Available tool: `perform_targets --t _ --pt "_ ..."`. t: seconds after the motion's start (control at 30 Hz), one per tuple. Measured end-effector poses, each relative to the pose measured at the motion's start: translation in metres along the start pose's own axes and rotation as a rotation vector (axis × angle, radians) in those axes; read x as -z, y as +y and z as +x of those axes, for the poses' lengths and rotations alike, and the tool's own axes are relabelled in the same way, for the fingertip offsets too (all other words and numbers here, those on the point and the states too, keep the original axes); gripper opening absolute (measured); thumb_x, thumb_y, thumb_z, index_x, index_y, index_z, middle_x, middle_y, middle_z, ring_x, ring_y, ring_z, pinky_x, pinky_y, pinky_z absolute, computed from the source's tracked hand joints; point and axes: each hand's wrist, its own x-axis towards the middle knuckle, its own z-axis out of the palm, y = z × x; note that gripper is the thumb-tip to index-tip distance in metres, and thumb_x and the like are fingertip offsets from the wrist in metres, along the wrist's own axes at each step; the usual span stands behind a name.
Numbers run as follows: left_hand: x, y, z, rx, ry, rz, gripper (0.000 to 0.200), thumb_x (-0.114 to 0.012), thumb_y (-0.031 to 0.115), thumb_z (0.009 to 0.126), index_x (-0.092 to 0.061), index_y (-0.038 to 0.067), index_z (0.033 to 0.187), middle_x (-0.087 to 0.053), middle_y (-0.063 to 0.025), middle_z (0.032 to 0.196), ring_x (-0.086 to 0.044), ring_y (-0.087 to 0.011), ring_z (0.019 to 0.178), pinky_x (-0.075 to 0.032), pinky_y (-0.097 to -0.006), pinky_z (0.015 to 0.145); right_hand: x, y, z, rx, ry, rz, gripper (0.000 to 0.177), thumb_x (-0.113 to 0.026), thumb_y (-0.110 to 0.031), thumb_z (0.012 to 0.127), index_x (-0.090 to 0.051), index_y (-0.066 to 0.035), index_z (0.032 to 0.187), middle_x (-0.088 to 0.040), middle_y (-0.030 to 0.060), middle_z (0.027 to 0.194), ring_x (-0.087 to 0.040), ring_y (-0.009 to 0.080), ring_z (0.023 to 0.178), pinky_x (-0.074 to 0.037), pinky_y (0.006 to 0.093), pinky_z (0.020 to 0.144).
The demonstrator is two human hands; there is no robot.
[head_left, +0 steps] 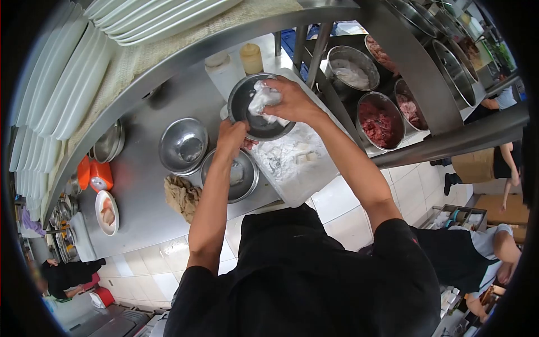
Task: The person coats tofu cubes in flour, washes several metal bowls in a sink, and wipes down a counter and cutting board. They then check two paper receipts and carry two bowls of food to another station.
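Observation:
My left hand (232, 136) grips the near rim of a dark metal bowl (240, 101), tilted above the counter. Inside the bowl, my right hand (293, 101) has its fingers closed around a white, powdery-looking lump (263, 98); I cannot make out what it is. Just below is a white board (300, 194) strewn with white powder (289, 157) and several pale blocks. Left of the board stand a metal bowl (250, 188) with something whitish in it, partly hidden by my left forearm, and another metal bowl (168, 149).
A crumpled brown cloth (182, 197), an orange scale (101, 176) and a dish (106, 227) of pale meat lie left. Two bottles (251, 59) stand behind. Steel rails (443, 143) and pots of raw meat (380, 121) are right. Stacked plates (78, 84) fill the shelf. People work nearby.

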Motion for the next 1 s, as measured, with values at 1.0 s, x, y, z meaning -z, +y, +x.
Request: perform_targets --t 1.0 --pt "0.043 0.001 -0.013 -0.025 0.063 -0.108 0.022 -0.048 0.002 0.073 -0.049 -0.011 0.091 -0.059 -0.0169 0.067 -0.057 -0.0206 0.045 -0.041 -0.0282 0.033 -0.084 0.096 -0.070 -0.241 -0.139 -0.321 0.054 -0.074 -0.019 0.056 -0.062 -0.009 0.108 -0.053 0.0179 0.115 -0.056 0.0299 0.102 -0.048 0.0362 0.086"
